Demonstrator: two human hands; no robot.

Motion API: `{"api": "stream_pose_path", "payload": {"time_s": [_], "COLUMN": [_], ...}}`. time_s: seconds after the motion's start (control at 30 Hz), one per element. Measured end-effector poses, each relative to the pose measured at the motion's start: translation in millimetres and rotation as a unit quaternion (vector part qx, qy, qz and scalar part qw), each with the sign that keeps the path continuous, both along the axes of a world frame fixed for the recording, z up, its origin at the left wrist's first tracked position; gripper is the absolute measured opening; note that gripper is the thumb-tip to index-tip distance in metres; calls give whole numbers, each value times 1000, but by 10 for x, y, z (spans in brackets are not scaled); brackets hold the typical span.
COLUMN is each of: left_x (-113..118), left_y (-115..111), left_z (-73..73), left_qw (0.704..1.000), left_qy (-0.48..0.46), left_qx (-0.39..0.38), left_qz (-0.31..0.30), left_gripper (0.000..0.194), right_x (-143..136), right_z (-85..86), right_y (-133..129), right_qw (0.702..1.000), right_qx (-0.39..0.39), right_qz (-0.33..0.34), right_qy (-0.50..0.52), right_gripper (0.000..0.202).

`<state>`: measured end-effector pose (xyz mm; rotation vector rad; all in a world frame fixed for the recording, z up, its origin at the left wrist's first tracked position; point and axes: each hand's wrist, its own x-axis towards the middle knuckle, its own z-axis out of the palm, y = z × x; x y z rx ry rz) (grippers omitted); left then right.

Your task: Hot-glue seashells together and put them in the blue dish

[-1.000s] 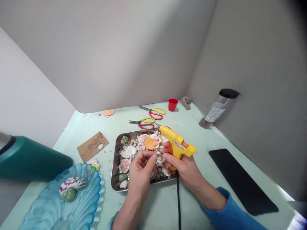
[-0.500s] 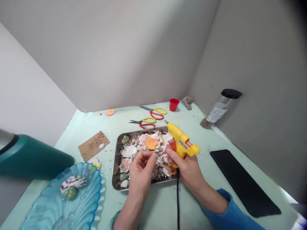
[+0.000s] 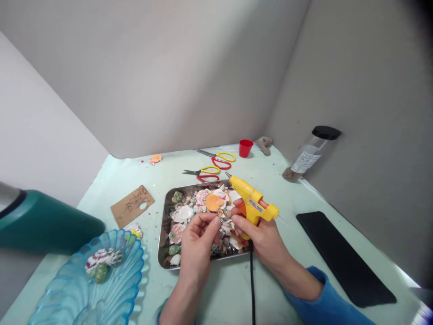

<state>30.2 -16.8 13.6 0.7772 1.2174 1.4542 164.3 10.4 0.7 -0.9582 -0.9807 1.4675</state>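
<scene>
A yellow hot glue gun (image 3: pixel 252 201) is held in my right hand (image 3: pixel 265 239), its nozzle pointing up and to the left and its black cord hanging down toward me. My left hand (image 3: pixel 199 243) is closed in a pinch, thumb against the index finger; whatever is between the fingertips is too small to make out. Both hands are over a metal tray (image 3: pixel 161 253) filled with shells. Among these are an orange scallop shell (image 3: pixel 214 202), a pinkish shell (image 3: pixel 176 233) and a white shell (image 3: pixel 186 212).
On the left stand a blue shell-shaped dish (image 3: pixel 61 289) with several sea snail shells and a green bottle (image 3: pixel 50 223). Behind the tray lie two pairs of scissors (image 3: pixel 199 172) near a red cup (image 3: pixel 245 148). A black pad (image 3: pixel 341 257) and a clear jar (image 3: pixel 306 155) are at right.
The glue gun and my right hand have shifted slightly to the left. My left hand has barely moved and keeps its pinch.
</scene>
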Motion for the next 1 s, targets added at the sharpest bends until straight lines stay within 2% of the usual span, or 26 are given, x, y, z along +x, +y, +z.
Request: {"api": "stream_pose_path", "payload": {"time_s": [0.27,0.47,0.7,0.83,1.0], "left_x": [-4,-18,-1,-5,-7], "left_y": [8,9,3,2,1], "left_z": [-18,0,24,26,34], "left_qw": [1000,999,997,995,994], "left_qy": [-3,-21,-46,-25,-36], "left_qx": [-1,-10,-22,-45,-48], "left_qz": [-7,-38,-65,-91,-90], "left_gripper": [21,24,30,35,34], "right_x": [-7,-13,-16,-14,-9], "right_z": [2,31,112,102,71], "right_y": [-6,-4,-22,-37,-44], "right_qw": [1000,1000,1000,999,997], "right_qx": [16,13,2,6,18], "right_qz": [-14,-28,-17,-8,-1], "right_qy": [4,5,-26,-51,-78], "right_gripper": [32,33,33,31,23]}}
